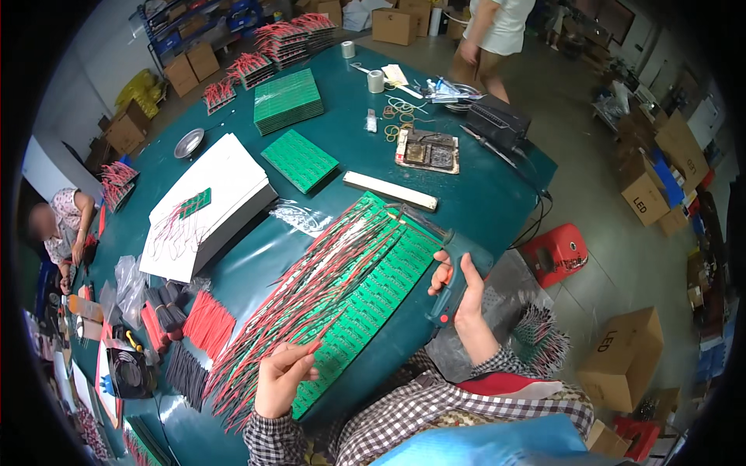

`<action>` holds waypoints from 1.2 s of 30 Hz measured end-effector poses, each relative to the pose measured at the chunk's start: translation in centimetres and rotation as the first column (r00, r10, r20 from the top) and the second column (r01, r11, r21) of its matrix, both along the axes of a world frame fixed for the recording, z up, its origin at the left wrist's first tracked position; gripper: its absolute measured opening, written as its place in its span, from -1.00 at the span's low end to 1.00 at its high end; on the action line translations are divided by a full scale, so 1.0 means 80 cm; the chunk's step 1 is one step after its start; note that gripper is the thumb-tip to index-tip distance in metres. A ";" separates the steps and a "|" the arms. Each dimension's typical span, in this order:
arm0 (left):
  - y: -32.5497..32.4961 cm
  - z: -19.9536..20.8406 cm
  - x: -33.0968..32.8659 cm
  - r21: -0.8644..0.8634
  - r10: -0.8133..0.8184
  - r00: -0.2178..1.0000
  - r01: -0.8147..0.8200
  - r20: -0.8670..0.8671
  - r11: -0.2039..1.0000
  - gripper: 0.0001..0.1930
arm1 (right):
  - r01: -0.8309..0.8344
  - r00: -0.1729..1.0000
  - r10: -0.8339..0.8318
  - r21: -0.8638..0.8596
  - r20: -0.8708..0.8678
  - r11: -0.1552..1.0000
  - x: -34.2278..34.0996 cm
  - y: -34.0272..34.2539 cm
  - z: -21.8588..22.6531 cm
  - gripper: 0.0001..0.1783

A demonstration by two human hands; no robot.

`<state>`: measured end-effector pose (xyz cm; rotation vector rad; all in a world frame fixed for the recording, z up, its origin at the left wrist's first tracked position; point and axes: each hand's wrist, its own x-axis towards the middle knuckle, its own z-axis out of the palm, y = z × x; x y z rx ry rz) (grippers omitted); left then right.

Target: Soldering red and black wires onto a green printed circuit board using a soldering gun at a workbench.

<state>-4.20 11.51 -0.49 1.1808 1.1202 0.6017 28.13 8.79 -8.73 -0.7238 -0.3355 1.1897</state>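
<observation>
My left hand point(286, 379) is closed in a pinch on a thin red wire point(317, 346), over the near edge of a large green circuit board panel point(371, 299). Rows of red and black wires point(291, 299) lie across the panel's left side and hang off it. My right hand point(468, 301) grips the teal handle of a soldering gun point(440, 311), which has a red button low on it. The gun's front reaches toward the panel's far right corner. Whether its tip touches the board is too small to tell.
Left of the panel lie bundles of red wires point(208, 322) and black wires point(187, 374), beside a white stack point(225, 175). Further back are green board stacks point(287, 101), a white bar point(390, 191), a soldering-iron stand point(427, 150) and a black box point(499, 123). Other people are at the left and back.
</observation>
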 end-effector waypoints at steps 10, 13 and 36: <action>0.007 0.025 0.001 0.555 0.080 0.867 0.242 -0.492 0.796 -0.82 | -0.025 1.000 0.025 -0.032 -0.007 0.999 -0.006 -0.015 0.004 -0.39; 0.017 0.015 0.007 0.599 0.076 0.881 0.252 -0.466 0.760 -0.68 | -0.032 0.988 0.041 -0.060 0.147 0.998 0.001 -0.012 0.017 -0.34; 0.028 -0.060 0.073 0.755 0.176 0.858 0.305 -0.482 0.581 -0.69 | -0.192 0.823 0.273 -0.207 0.499 0.959 -0.005 -0.071 0.045 -0.13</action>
